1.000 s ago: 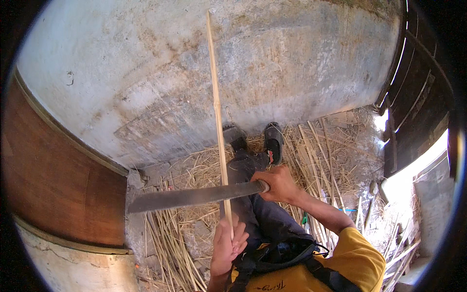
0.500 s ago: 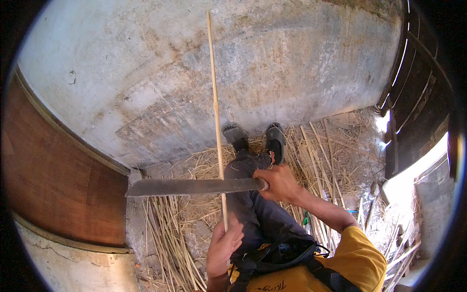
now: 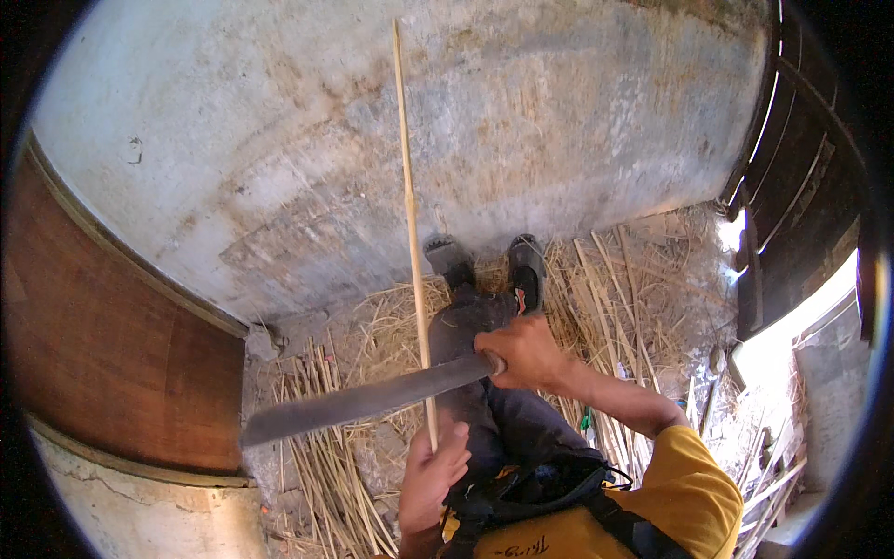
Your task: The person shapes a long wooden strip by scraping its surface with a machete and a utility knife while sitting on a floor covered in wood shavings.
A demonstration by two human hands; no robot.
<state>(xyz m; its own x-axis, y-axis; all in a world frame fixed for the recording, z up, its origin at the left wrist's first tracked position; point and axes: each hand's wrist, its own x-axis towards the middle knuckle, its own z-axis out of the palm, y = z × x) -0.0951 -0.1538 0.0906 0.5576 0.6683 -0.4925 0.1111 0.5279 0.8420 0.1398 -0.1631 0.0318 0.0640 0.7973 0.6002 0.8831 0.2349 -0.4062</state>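
My left hand (image 3: 436, 470) is closed around the lower end of a long pale bamboo strip (image 3: 411, 200), which stretches away from me toward the wall. In my right hand (image 3: 528, 352) is a machete (image 3: 372, 398), gripped by its handle. Its broad dark blade points left and crosses the strip just above my left hand, tilted with the tip lower; the blade is slightly blurred. Whether the edge touches the strip I cannot tell.
A stained grey wall (image 3: 521, 121) rises in front of my feet. Bundled bamboo strips (image 3: 326, 466) lie on the left, more strips (image 3: 610, 307) on the right, with shavings (image 3: 386, 321) strewn between. A brown wooden panel (image 3: 121, 345) stands at the left.
The machete's blade has swung from nearly level to a slant, its tip moving down toward me. My right hand has shifted slightly left; my left hand has barely moved.
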